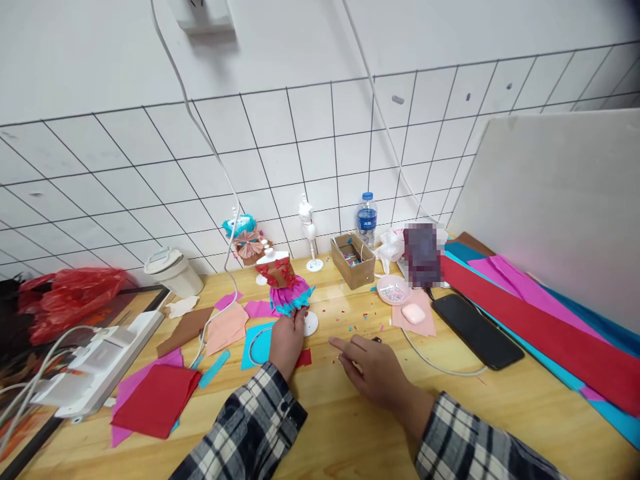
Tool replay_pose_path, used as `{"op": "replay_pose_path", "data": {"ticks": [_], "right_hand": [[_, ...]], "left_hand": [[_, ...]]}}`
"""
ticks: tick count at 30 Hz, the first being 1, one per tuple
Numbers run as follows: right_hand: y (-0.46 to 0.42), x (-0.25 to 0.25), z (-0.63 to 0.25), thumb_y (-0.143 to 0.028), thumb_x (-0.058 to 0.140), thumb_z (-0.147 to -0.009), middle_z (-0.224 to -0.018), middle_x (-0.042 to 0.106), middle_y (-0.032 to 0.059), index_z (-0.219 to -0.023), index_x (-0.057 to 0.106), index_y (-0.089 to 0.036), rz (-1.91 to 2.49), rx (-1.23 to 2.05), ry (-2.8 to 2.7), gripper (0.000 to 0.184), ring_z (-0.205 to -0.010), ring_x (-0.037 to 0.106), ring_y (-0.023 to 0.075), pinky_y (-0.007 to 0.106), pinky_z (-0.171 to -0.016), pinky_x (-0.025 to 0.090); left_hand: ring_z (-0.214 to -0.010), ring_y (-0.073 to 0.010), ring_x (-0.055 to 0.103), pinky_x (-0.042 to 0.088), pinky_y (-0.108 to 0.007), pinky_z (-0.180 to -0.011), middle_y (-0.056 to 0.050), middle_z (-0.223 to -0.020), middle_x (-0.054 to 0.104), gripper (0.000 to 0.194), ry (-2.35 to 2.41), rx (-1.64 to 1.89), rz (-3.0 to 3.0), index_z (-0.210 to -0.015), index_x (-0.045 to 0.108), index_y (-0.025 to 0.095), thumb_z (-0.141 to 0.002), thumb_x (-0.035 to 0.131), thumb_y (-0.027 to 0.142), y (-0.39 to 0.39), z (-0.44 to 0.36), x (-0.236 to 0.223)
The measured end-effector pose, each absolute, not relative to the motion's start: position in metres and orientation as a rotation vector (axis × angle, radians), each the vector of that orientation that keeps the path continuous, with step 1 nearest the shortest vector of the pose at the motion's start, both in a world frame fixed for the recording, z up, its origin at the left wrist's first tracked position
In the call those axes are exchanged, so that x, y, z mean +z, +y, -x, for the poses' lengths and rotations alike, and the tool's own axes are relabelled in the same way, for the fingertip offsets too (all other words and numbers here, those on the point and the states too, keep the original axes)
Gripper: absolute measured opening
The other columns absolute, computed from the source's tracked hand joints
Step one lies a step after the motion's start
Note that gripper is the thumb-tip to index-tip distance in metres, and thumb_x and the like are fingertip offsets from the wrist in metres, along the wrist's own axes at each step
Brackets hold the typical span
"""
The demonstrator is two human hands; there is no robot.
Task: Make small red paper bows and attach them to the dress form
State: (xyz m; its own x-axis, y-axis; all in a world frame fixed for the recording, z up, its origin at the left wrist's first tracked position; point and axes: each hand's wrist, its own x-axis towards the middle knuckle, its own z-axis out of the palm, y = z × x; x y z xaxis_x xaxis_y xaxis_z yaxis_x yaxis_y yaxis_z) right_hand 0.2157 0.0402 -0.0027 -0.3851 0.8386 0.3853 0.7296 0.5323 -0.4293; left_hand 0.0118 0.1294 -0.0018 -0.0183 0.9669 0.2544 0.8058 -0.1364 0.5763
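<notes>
A small white dress form wears a red and brown paper top (278, 272) and a purple crepe-paper skirt (293, 293) with a turquoise hem. It leans to the left, and its round base (311, 324) shows beside my fingers. My left hand (287, 343) is closed around the form just below the skirt; the fingertips are partly hidden. To the right, my right hand (375, 370) hovers low over the table or rests on it, index finger stretched out, holding nothing visible. A turquoise paper sheet (250, 352) and a red scrap (303, 359) lie beside my left hand.
Behind stand a bare white dress form (307, 223), a decorated one (247, 241), a cardboard box (353, 263) and a water bottle (367, 220). Rightward are a pink dish (394, 291), a phone (477, 331) and long paper strips (540, 327). Red paper (157, 400) and a power strip (107, 367) lie left.
</notes>
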Motion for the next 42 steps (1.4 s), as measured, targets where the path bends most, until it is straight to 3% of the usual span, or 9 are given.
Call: {"op": "replay_pose_path", "data": {"ticks": [4,21,28,30,35,38,40,42], "right_hand": [[0.05,-0.004,-0.213,-0.026,0.041,-0.092,-0.089,0.063,0.0042,-0.132,0.048,-0.026,1.336,0.277,-2.204,0.041,-0.079,0.058,0.0166,0.026,-0.064,0.037],[0.055,-0.014,-0.201,-0.024,0.04,-0.091,-0.091,0.063,0.0022,-0.12,0.057,-0.028,1.421,0.315,-2.259,0.035,-0.077,0.059,0.0164,0.026,-0.063,0.036],[0.058,-0.015,-0.206,-0.022,0.041,-0.089,-0.092,0.065,0.0022,-0.117,0.059,-0.028,1.464,0.33,-2.247,0.033,-0.08,0.06,0.0171,0.026,-0.065,0.037],[0.058,-0.016,-0.207,-0.022,0.041,-0.089,-0.092,0.065,0.0024,-0.115,0.061,-0.027,1.467,0.352,-2.245,0.033,-0.08,0.06,0.017,0.026,-0.066,0.038],[0.057,-0.018,-0.209,-0.021,0.042,-0.088,-0.093,0.065,0.0041,-0.111,0.063,-0.026,1.452,0.433,-2.199,0.032,-0.081,0.059,0.0165,0.026,-0.07,0.039],[0.058,-0.012,-0.199,-0.022,0.048,-0.083,-0.08,0.061,0.0028,-0.104,0.066,-0.023,1.368,0.618,-1.96,0.028,-0.074,0.055,0.0153,0.026,-0.067,0.039],[0.062,-0.003,-0.185,-0.026,0.053,-0.08,-0.064,0.052,-0.0019,-0.1,0.066,-0.021,1.263,0.947,-1.621,0.024,-0.058,0.047,0.0116,0.023,-0.055,0.037],[0.07,0.008,-0.167,-0.033,0.055,-0.078,-0.056,0.041,-0.0078,-0.107,0.059,-0.021,1.086,1.427,-1.175,0.031,-0.041,0.029,0.0065,0.019,-0.04,0.024]], "left_hand": [[-0.084,-0.0214,0.067,0.046,-0.029,-0.073,-0.011,-0.087,0.073,0.031,1.882,0.841,-2.014,-0.097,0.07,0.014,-0.092,0.043,0.03,0.14,-0.019,-0.002],[-0.084,-0.0206,0.068,0.046,-0.028,-0.069,-0.01,-0.091,0.072,0.031,1.81,0.798,-2.141,-0.099,0.065,0.016,-0.092,0.044,0.037,0.155,-0.019,-0.015],[-0.107,-0.0248,0.059,0.045,-0.038,-0.092,-0.011,-0.114,0.065,0.035,1.827,0.83,-2.212,-0.114,0.058,0.016,-0.084,0.055,0.032,0.125,0.013,-0.002],[-0.108,-0.0267,0.058,0.042,-0.042,-0.096,-0.01,-0.112,0.066,0.032,1.822,0.815,-2.253,-0.11,0.062,0.018,-0.083,0.056,0.035,0.109,0.036,0.003],[-0.093,-0.0253,0.06,0.045,-0.039,-0.085,-0.007,-0.094,0.069,0.03,1.812,0.717,-2.431,-0.089,0.067,0.021,-0.083,0.054,0.047,0.078,0.083,0.008],[-0.097,-0.0238,0.06,0.045,-0.037,-0.088,-0.007,-0.097,0.069,0.029,1.822,0.792,-2.41,-0.093,0.067,0.022,-0.086,0.051,0.044,0.078,0.083,0.009],[-0.102,-0.0233,0.058,0.043,-0.038,-0.093,-0.007,-0.105,0.068,0.03,1.797,0.796,-2.399,-0.102,0.065,0.021,-0.087,0.05,0.041,0.088,0.07,0.008],[-0.109,-0.0243,0.056,0.041,-0.039,-0.097,-0.01,-0.115,0.065,0.038,1.79,0.757,-2.367,-0.115,0.06,0.018,-0.085,0.053,0.039,0.103,0.05,0.005]]}}
